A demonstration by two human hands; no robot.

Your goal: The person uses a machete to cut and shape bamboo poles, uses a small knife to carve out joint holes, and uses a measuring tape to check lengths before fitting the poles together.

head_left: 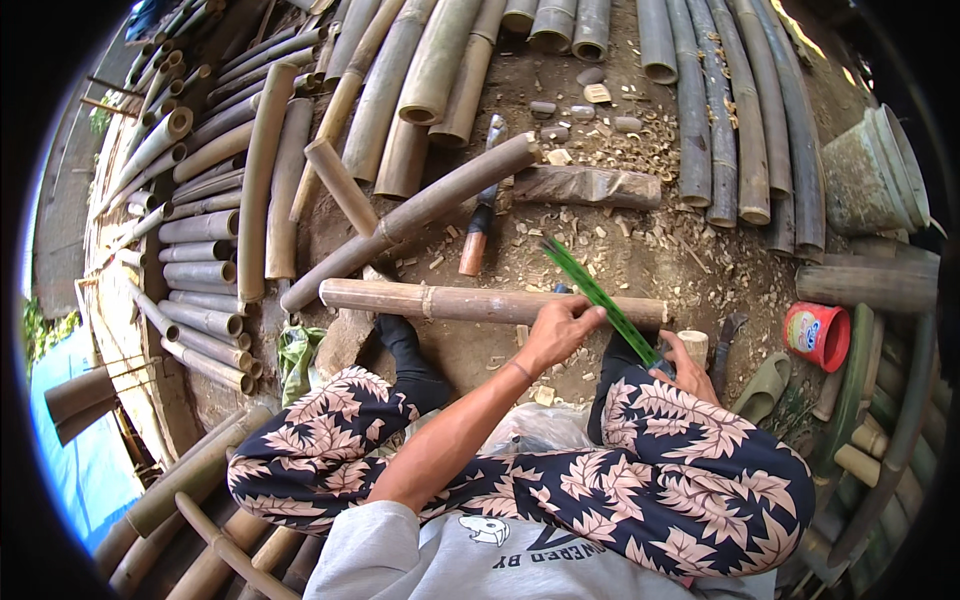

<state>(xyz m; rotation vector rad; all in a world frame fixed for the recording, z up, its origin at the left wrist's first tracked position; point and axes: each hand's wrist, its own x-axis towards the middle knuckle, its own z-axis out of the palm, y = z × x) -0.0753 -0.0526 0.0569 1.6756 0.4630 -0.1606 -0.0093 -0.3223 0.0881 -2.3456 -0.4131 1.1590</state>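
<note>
A long, narrow bright green tool with dark slots [598, 287] slants over the right part of a bamboo pole [470, 302]; its exact kind I cannot make out. My left hand [562, 332] reaches across the pole, thumb and fingers pinched at the tool's middle. At the tool's near end, by my right knee, my right hand [688, 374] is closed around a greyish end part, partly hidden. The pole lies crosswise before me, its left end near a stone by my left foot. Beside my right hand stands a short pale bamboo piece [693, 349].
Beyond the pole lie a slanting bamboo pole [420, 215], a wooden-handled blade [480, 225] and a wooden block [588, 186]. Wood chips scatter across the ground. Bamboo stacks [205, 270] line the left and far sides. At right are a red tub [816, 336], a sandal [765, 387] and a bucket [875, 170].
</note>
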